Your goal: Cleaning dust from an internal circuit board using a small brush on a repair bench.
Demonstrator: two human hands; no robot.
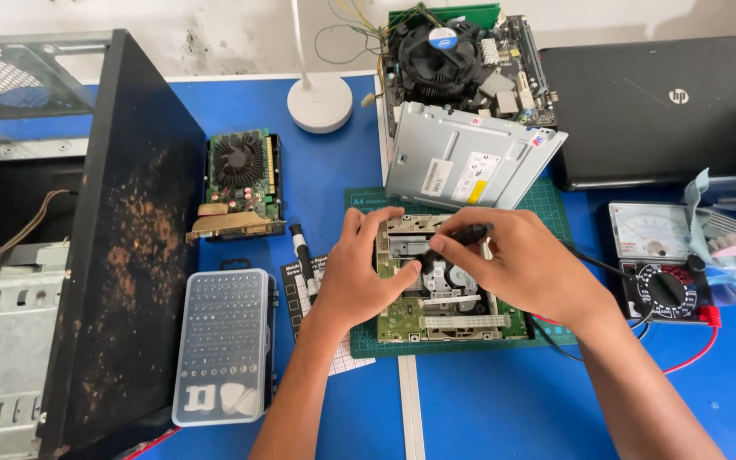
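An opened optical drive [440, 311] with its green circuit board and metal mechanism bare lies on a green cutting mat [547, 204] on the blue table. My left hand [355, 273] rests on the drive's left side, fingers curled over its top edge. My right hand [517, 260] holds a black screwdriver [462, 237] pointed down at the mechanism's middle. The drive's grey metal cover [466, 158] leans just behind, on the mat's far edge.
A rusty black computer case [121, 230] stands open at left. Beside it lie a clear screwdriver bit case [223, 345], a graphics card [240, 183] and a black marker [302, 251]. A motherboard [462, 60], white lamp base [320, 102], closed laptop [666, 106] and analogue multimeter [662, 260] sit behind and right.
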